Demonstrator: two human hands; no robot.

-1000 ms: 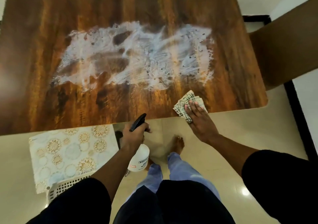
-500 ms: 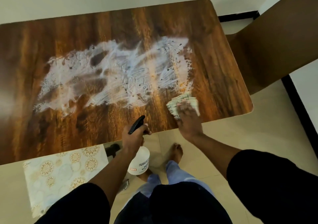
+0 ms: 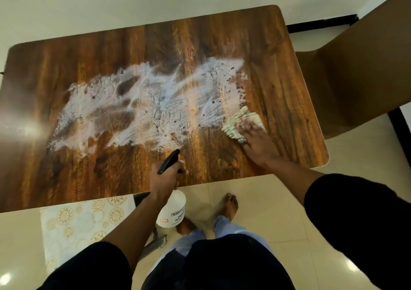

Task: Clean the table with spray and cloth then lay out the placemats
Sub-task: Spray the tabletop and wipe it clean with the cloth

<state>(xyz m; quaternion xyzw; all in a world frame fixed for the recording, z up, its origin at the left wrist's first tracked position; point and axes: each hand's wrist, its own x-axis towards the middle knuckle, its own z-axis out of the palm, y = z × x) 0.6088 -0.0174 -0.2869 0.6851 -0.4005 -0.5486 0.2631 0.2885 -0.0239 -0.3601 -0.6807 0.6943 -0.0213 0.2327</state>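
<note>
A wooden table (image 3: 289, 71) carries a wide smear of white foam (image 3: 155, 107) across its middle. My right hand (image 3: 255, 142) presses a folded patterned cloth (image 3: 242, 120) flat on the tabletop at the foam's right end, fingers straight. My left hand (image 3: 165, 178) grips a white spray bottle (image 3: 172, 211) by its black trigger head at the table's near edge; the bottle body hangs below the edge. A pale placemat (image 3: 73, 225) with gold floral rings lies below the table at the lower left.
A brown chair (image 3: 360, 71) stands close against the table's right side. A white wall runs behind the table. My legs and bare feet (image 3: 230, 203) stand on the glossy tiled floor at the near edge.
My right hand has slid the cloth away from the near edge up to the right end of the foam. The left hand keeps hold of the bottle. The camera view has shifted.
</note>
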